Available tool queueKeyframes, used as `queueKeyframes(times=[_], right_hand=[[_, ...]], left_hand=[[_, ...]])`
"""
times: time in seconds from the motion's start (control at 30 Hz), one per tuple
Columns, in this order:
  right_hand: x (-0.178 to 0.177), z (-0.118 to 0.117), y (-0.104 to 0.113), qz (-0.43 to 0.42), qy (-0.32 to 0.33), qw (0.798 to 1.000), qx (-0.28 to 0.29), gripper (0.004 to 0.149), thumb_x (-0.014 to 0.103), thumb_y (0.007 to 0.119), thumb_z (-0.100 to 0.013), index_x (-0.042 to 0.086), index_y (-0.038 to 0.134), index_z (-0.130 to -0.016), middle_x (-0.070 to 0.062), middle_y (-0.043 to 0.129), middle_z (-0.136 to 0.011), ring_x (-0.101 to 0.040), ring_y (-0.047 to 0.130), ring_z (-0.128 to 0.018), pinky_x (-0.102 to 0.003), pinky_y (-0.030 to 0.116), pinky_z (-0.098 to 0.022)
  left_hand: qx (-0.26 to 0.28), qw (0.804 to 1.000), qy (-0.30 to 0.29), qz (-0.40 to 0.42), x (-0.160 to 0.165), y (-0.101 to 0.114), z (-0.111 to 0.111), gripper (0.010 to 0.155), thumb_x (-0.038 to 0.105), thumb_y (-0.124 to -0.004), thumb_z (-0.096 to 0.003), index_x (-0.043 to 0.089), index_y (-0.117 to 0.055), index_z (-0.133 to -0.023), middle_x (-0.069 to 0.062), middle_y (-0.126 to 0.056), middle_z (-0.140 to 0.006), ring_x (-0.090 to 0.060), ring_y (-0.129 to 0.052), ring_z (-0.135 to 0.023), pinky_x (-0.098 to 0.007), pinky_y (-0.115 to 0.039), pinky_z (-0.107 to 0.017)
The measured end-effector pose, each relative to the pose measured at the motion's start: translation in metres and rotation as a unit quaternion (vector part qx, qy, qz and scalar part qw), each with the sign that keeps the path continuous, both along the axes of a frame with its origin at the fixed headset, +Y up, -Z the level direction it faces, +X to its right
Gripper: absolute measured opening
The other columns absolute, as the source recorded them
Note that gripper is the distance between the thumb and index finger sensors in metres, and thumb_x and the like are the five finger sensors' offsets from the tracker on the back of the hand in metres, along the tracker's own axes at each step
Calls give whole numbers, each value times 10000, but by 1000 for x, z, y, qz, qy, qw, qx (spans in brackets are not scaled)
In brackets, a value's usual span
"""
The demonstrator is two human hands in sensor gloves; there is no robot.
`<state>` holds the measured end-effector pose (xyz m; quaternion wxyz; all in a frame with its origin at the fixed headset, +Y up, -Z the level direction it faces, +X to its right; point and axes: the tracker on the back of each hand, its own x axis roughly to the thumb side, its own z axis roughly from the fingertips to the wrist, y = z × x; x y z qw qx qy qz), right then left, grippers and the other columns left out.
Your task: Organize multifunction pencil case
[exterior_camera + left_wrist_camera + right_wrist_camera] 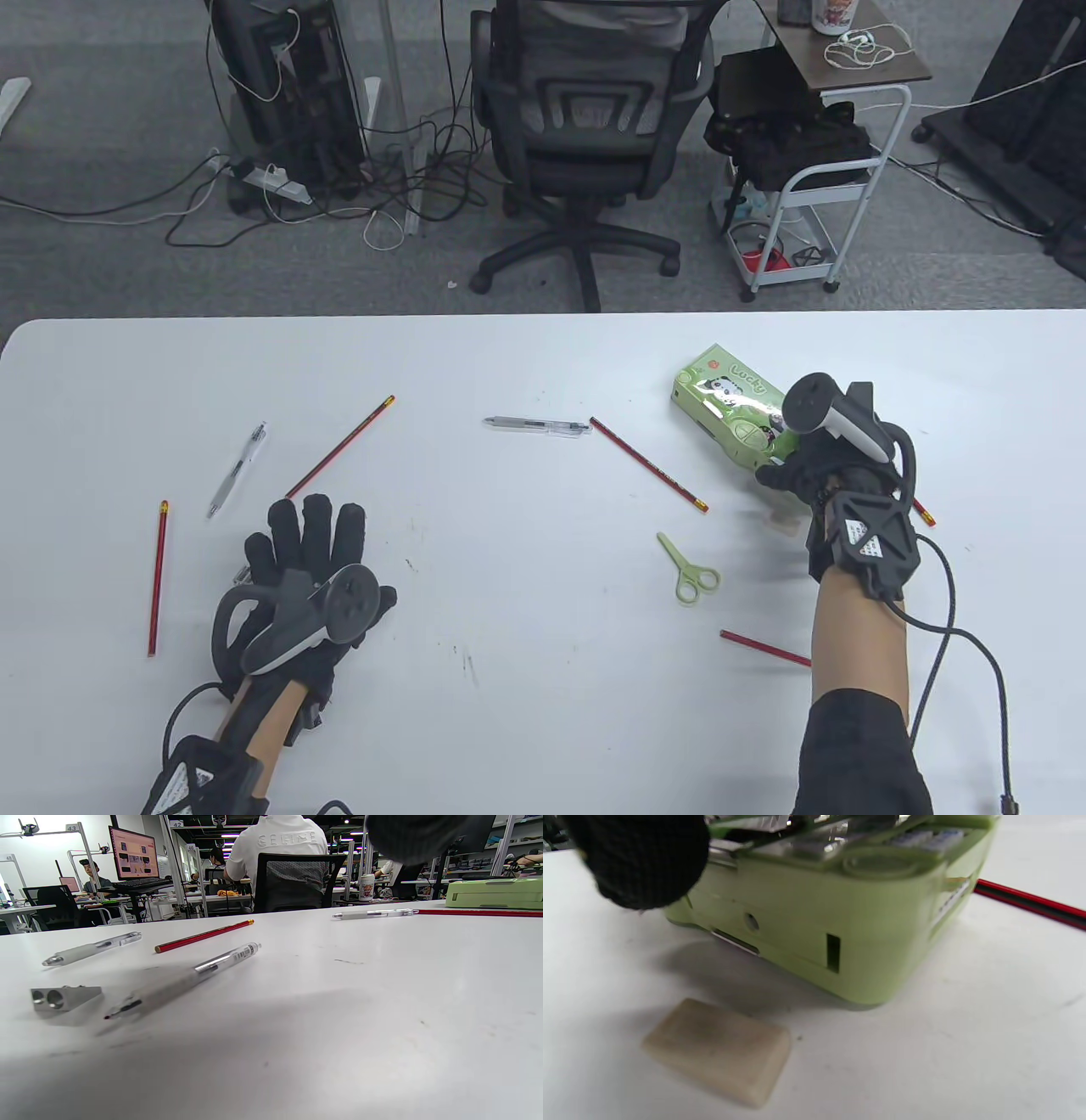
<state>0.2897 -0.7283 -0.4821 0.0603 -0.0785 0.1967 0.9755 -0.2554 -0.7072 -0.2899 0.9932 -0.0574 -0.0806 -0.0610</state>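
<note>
Nearest the front table edge, the left hand [310,564] lies flat with fingers spread, holding nothing. Farther in, bare white table [526,526] separates it from the green scissors [691,570]. Beyond those scissors, the right hand [836,475] grips the green pencil case [730,403], its near end lifted above an eraser [719,1050].

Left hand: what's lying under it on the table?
The left hand rests flat, covering what is below in the table view. The left wrist view shows a metal sharpener and a clear pen lying there. Whether the fingers touch them cannot be seen.
</note>
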Motion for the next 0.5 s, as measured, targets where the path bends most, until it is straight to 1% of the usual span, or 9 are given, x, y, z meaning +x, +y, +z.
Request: queueKeyframes(times=[0.07, 0.17, 0.2, 0.27, 0.4, 0.5], right_hand=[[1, -5, -5, 6, -3, 1000, -8, 1170, 563, 789, -406, -30, 21, -1061, -465, 112, -1046, -731, 194, -953, -790, 279, -668], [1, -9, -14, -3, -4, 999, -34, 1192, 548, 802, -417, -47, -22, -1040, -471, 102, -1041, -740, 208, -952, -796, 281, -668], [0, -10, -16, 11, -1, 1000, -26, 1199, 548, 810, -414, -45, -24, -1038, -468, 112, -1045, -739, 226, -954, -798, 285, -668], [-1, -10, -16, 30, 8, 999, -13, 1217, 554, 834, -401, -52, -6, -1041, -441, 194, -1063, -714, 319, -965, -794, 323, -673], [1, -7, -11, 30, 21, 998, 49, 1188, 570, 875, -377, -55, 145, -1075, -424, 360, -1064, -664, 515, -942, -766, 421, -678], [1, -2, -3, 19, 11, 995, 96, 1164, 578, 897, -369, -66, 243, -1085, -419, 428, -1058, -653, 576, -920, -759, 452, -675]], left_hand=[[0, 1000, 1, -1, 0, 0, 0, 945, 597, -632, -546, 122, -112, -1176, -321, -131, -1249, -674, -143, -1079, -825, -274, -684], [-4, 1000, 0, 2, 0, 0, 0, 946, 598, -631, -546, 120, -111, -1176, -321, -133, -1249, -675, -146, -1079, -825, -275, -684], [-4, 1000, -1, 1, 0, 0, 0, 945, 598, -631, -546, 122, -113, -1176, -320, -136, -1250, -672, -148, -1080, -824, -277, -685], [-6, 1000, -1, -1, 0, 0, 0, 945, 598, -631, -546, 121, -113, -1176, -322, -138, -1249, -672, -148, -1081, -824, -278, -684], [-5, 1000, -1, 0, 0, 0, 0, 944, 597, -631, -546, 122, -112, -1176, -321, -137, -1249, -670, -150, -1081, -824, -278, -686], [-2, 1000, -2, 5, -1, 0, 0, 944, 596, -630, -547, 119, -113, -1175, -321, -143, -1250, -669, -155, -1083, -823, -281, -686]])
